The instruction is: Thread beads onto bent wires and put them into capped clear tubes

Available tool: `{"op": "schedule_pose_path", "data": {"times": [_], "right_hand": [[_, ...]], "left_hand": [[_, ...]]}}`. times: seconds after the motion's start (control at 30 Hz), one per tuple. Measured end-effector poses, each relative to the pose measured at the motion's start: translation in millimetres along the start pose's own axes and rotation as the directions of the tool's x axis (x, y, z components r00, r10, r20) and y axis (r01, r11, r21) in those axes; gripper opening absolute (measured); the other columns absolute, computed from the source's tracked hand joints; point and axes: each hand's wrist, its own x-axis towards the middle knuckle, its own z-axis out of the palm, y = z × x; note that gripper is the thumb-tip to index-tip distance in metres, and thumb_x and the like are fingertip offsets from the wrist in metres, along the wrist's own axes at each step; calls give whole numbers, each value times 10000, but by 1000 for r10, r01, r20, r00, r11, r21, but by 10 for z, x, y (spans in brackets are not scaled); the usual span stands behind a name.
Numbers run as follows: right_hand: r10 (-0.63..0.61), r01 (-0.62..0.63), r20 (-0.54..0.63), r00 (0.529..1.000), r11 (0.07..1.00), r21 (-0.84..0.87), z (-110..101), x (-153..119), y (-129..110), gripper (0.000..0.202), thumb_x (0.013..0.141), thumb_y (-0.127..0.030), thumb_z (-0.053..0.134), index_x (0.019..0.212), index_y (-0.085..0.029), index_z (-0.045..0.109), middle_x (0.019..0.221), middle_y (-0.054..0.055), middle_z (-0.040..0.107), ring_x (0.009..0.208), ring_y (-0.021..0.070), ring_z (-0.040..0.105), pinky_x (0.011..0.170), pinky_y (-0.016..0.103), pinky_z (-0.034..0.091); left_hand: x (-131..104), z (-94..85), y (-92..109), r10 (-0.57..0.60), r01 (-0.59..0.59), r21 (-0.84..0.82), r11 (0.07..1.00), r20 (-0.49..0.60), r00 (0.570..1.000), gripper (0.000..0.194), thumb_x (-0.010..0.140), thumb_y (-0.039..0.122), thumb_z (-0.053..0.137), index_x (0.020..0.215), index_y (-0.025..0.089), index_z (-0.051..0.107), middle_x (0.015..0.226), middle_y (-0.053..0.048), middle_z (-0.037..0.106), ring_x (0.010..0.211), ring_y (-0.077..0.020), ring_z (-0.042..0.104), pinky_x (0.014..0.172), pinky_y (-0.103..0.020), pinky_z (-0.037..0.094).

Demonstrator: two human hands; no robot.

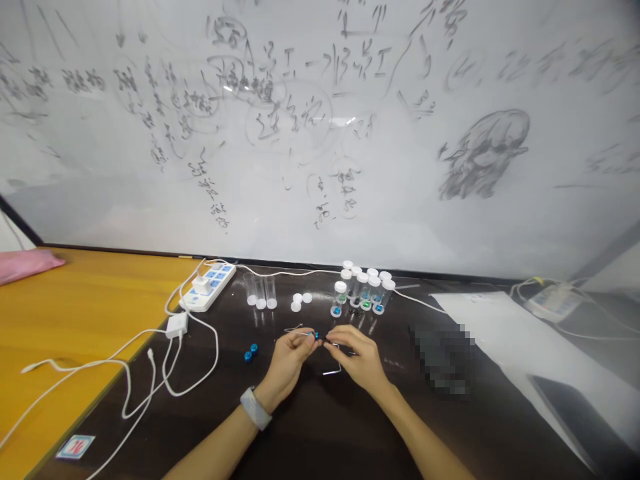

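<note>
My left hand (289, 363) is closed in a pinch on a small blue metallic part (315, 335). A thin silvery wire-like piece sticks out left from near those fingertips. Opposite it, my right hand (364, 360) brings thumb and fingers together close to the blue part; whatever lies between them is too small to make out. Just below the right fingers shows a bent silver rod (332, 371), shaped like a hex key. Two blue round metallic parts (251, 353) lie on the dark table left of my left hand.
Behind my hands stand several clear tubes with white caps (340, 287), small coloured pieces inside. Capless-topped clear tubes (261, 293) and loose white caps (297, 302) are further left. A power strip (209, 287) with white cables occupies the left; a phone-like dark slab (575, 417) lies right.
</note>
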Motion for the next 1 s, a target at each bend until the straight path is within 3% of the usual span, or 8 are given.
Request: {"op": "schedule_pose_path", "data": {"times": [0.17,0.43,0.57,0.67,0.87,1.0], "right_hand": [[179,-176,-6,984,975,136,85,-37,-5,165,877,-342,712,973,-218,764,998,75,698,854,204,711,785,365,664],[312,-305,2,950,929,208,101,-58,54,205,833,-389,755,924,-205,769,987,74,717,814,200,723,718,325,660],[427,-418,-15,904,892,174,130,-57,61,267,810,-432,771,923,-191,765,839,68,753,737,216,733,655,317,634],[508,-496,13,861,835,238,165,-52,43,337,820,-498,745,911,-173,746,744,64,755,661,220,734,634,321,619],[530,-515,15,848,815,267,207,-54,-29,425,880,-588,635,872,-169,703,672,54,725,565,206,711,554,303,603],[485,-484,37,874,860,165,193,-59,-78,383,935,-533,583,1023,-190,728,774,62,752,673,220,743,642,324,619]], "left_hand": [[0,3,3,-2,2,8,1000,17,1000,320,653,252,911,908,135,757,820,-54,767,817,-151,710,856,-271,540],[-2,-27,-15,32,-35,55,998,46,998,315,682,241,893,948,147,751,843,-58,773,815,-152,711,816,-261,546],[-8,-22,-20,51,-55,71,996,48,998,308,692,239,886,953,148,749,844,-54,769,802,-149,710,826,-272,553],[-13,-8,-25,52,-56,82,995,49,997,317,685,242,890,950,142,747,839,-57,765,818,-167,716,858,-306,556],[-14,-5,-51,45,-48,103,994,30,999,325,669,251,898,933,140,745,857,-69,764,815,-180,721,821,-303,565],[0,-15,-49,67,-66,101,993,-3,998,333,666,263,899,932,142,739,862,-77,768,821,-186,723,825,-304,561]]}}
